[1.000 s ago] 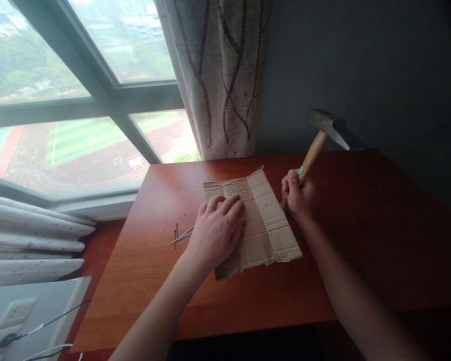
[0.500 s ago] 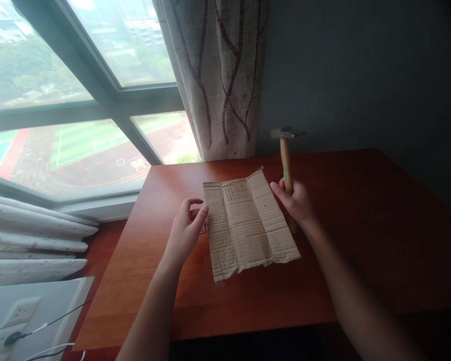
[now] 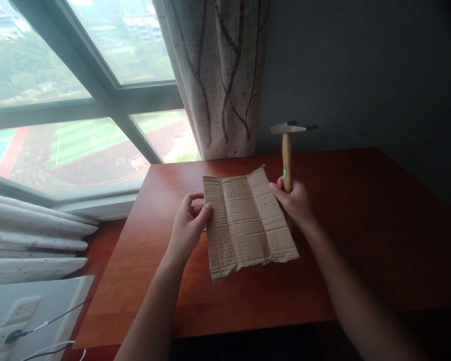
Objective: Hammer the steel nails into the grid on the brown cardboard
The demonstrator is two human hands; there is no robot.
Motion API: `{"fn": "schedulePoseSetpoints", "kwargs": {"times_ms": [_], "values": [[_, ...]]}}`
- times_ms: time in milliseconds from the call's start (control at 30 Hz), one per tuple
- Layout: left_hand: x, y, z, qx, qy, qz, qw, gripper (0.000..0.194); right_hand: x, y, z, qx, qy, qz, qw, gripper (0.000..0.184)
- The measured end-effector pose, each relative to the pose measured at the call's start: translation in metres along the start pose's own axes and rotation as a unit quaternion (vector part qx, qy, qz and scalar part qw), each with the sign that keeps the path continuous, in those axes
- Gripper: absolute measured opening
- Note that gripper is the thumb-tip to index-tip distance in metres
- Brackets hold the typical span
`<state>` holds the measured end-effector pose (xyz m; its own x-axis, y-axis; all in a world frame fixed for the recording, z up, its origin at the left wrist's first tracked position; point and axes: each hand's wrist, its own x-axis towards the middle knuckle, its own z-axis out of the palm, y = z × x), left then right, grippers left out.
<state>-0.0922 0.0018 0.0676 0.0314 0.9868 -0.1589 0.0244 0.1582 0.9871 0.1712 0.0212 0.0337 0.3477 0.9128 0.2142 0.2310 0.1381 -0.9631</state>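
Observation:
A creased piece of cardboard (image 3: 246, 225) with torn edges is held up over the reddish-brown table, tilted towards me. Near its far end is a grid of small dark holes, and one lone hole shows on the right flap. My left hand (image 3: 190, 218) pinches its left edge, thumb in front and fingers partly hidden behind. On the other side, my right hand (image 3: 295, 200) is wrapped round the wooden handle of a hammer (image 3: 286, 155), metal head upward. Its thumb lies by the cardboard's right edge; whether it also grips the cardboard I cannot tell.
The wooden table (image 3: 361, 225) reaches to the dark wall at the back. A patterned curtain (image 3: 225, 75) hangs behind it, beside a large window (image 3: 108, 100). At lower left are a wall socket (image 3: 22, 311) with a plug and cables, and a bunched pale curtain (image 3: 33, 240).
The hammer has risen slightly and its head has turned, showing more to the right. The cardboard has shifted up a little at its left edge, still between my hands.

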Motion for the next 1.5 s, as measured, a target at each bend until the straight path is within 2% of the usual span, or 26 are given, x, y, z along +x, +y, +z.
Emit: {"fn": "schedulePoseSetpoints", "kwargs": {"times_ms": [267, 500, 600, 667, 700, 767, 800, 867, 933, 1133, 1500], "values": [[0.012, -0.006, 0.000, 0.008, -0.006, 0.023, 1.000, 0.043, 0.006, 0.003, 0.003, 0.048, 0.025, 0.036, 0.998, 0.036], [0.018, -0.019, -0.005, 0.014, 0.002, -0.001, 1.000, 0.046, 0.007, 0.016, 0.008, 0.060, 0.014, 0.049, 0.997, 0.042], [0.014, -0.015, -0.010, 0.072, 0.053, 0.058, 0.994, 0.044, 0.007, 0.019, 0.005, 0.090, 0.000, 0.063, 0.994, 0.045], [0.009, -0.005, -0.009, 0.181, 0.089, 0.156, 0.967, 0.036, 0.008, 0.019, 0.001, 0.102, -0.004, 0.058, 0.993, 0.048], [0.005, 0.000, -0.007, 0.252, 0.086, 0.211, 0.941, 0.032, 0.009, 0.018, 0.000, 0.106, -0.003, 0.053, 0.993, 0.050], [-0.001, 0.011, 0.002, 0.388, 0.013, 0.304, 0.870, 0.028, 0.009, 0.017, -0.003, 0.114, 0.002, 0.044, 0.993, 0.051], [-0.003, 0.015, 0.008, 0.442, -0.035, 0.330, 0.834, 0.029, 0.010, 0.016, -0.004, 0.118, 0.006, 0.042, 0.992, 0.051], [-0.004, 0.019, 0.020, 0.521, -0.093, 0.343, 0.776, 0.034, 0.009, 0.016, -0.005, 0.123, 0.011, 0.042, 0.992, 0.051], [-0.002, 0.018, 0.028, 0.570, -0.115, 0.334, 0.742, 0.037, 0.009, 0.016, -0.006, 0.120, 0.016, 0.045, 0.992, 0.051], [0.000, 0.012, 0.031, 0.614, -0.114, 0.335, 0.705, 0.040, 0.009, 0.017, -0.007, 0.130, 0.021, 0.045, 0.990, 0.051], [-0.009, 0.015, 0.035, 0.643, -0.113, 0.336, 0.678, 0.043, 0.009, 0.013, -0.010, 0.126, 0.040, 0.016, 0.991, 0.052]]}}
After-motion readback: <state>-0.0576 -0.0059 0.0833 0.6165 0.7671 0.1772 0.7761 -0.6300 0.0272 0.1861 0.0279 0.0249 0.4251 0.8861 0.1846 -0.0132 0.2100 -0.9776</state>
